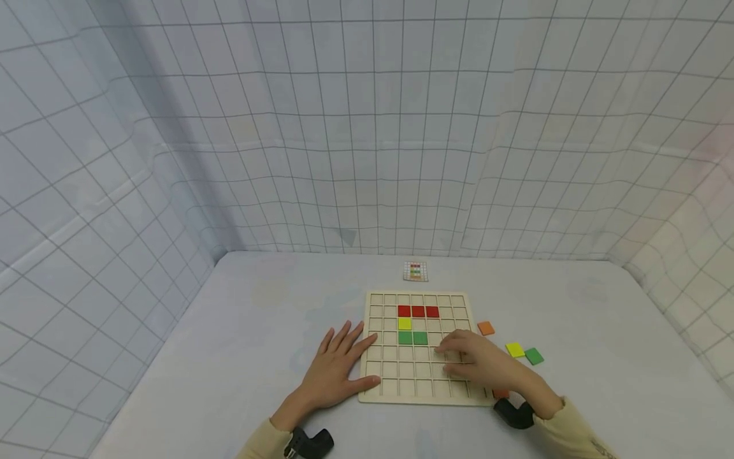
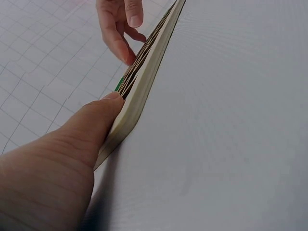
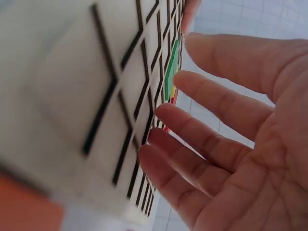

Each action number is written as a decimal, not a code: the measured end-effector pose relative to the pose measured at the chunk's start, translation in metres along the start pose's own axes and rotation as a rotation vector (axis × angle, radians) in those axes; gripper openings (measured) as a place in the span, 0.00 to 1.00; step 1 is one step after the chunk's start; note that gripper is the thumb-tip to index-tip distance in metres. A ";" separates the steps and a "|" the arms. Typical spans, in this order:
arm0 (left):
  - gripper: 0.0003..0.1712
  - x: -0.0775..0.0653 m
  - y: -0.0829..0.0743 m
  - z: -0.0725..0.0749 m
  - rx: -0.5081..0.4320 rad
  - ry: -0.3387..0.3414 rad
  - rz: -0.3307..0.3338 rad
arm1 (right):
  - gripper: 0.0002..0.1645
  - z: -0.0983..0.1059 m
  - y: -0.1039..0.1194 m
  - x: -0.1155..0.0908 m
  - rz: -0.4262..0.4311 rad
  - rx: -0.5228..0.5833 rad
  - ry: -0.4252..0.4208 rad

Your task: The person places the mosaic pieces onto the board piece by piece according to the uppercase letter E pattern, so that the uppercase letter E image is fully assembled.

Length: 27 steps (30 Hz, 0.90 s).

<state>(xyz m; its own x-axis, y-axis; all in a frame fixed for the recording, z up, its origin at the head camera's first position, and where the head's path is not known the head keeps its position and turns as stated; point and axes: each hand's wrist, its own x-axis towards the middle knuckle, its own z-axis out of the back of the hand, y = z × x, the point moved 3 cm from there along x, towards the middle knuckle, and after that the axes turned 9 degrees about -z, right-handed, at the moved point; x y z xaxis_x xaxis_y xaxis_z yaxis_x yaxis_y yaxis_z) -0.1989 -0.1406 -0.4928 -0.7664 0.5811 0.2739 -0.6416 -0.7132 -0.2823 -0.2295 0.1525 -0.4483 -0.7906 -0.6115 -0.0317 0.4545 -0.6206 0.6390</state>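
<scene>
A pale gridded board (image 1: 390, 370) lies on the table. Three red tiles (image 1: 418, 311) form a row in its upper part, with one yellow tile (image 1: 404, 324) below the leftmost and two green tiles (image 1: 420, 338) under that. My left hand (image 1: 335, 376) is spread at the board's left side, thumb and fingertips resting on its edge. Over the right part of the board is my right hand (image 1: 482, 360), fingers loosely bent and apart. The right wrist view shows no tile between these fingers (image 3: 211, 134); part of the grid is hidden beneath the hand.
Right of the board lie a loose orange tile (image 1: 486, 328), a yellow tile (image 1: 515, 350) and a green tile (image 1: 534, 356). Another orange tile (image 1: 501, 394) shows partly below the right wrist. A small printed pattern card (image 1: 415, 271) sits behind the board. Grid-patterned cloth walls (image 1: 367, 159) surround the table.
</scene>
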 end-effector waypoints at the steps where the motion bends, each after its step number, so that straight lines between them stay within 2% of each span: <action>1: 0.45 0.000 0.000 0.000 0.004 0.000 0.000 | 0.17 0.001 -0.001 -0.003 0.008 0.015 -0.019; 5: 0.45 0.000 0.001 -0.001 0.015 0.007 0.007 | 0.11 0.009 -0.009 -0.018 0.033 0.050 -0.134; 7: 0.45 0.000 0.002 -0.001 0.019 0.008 0.011 | 0.09 0.016 -0.014 -0.026 0.002 0.032 -0.208; 10: 0.45 0.001 0.001 -0.001 0.012 0.005 0.009 | 0.09 0.028 -0.024 -0.038 -0.124 -0.028 -0.312; 13: 0.45 0.001 0.000 -0.001 0.002 0.007 0.007 | 0.12 0.039 -0.037 -0.049 -0.269 -0.123 -0.374; 15: 0.45 0.001 -0.001 -0.001 -0.001 0.010 0.008 | 0.15 0.044 -0.046 -0.055 -0.345 -0.180 -0.383; 18: 0.44 0.001 -0.001 0.000 -0.002 0.008 0.011 | 0.24 0.048 -0.060 -0.061 -0.414 -0.216 -0.346; 23: 0.44 0.000 -0.001 0.001 -0.004 0.009 0.012 | 0.37 0.047 -0.079 -0.066 -0.505 -0.141 -0.276; 27: 0.44 0.000 -0.002 0.000 -0.001 0.015 0.015 | 0.38 0.049 -0.085 -0.070 -0.560 -0.089 -0.261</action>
<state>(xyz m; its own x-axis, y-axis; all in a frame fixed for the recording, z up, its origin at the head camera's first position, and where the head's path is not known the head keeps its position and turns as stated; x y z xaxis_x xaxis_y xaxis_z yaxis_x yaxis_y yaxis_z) -0.1981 -0.1395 -0.4919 -0.7760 0.5764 0.2560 -0.6304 -0.7213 -0.2871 -0.2332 0.2725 -0.4627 -0.9879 -0.0487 -0.1471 -0.0341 -0.8576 0.5131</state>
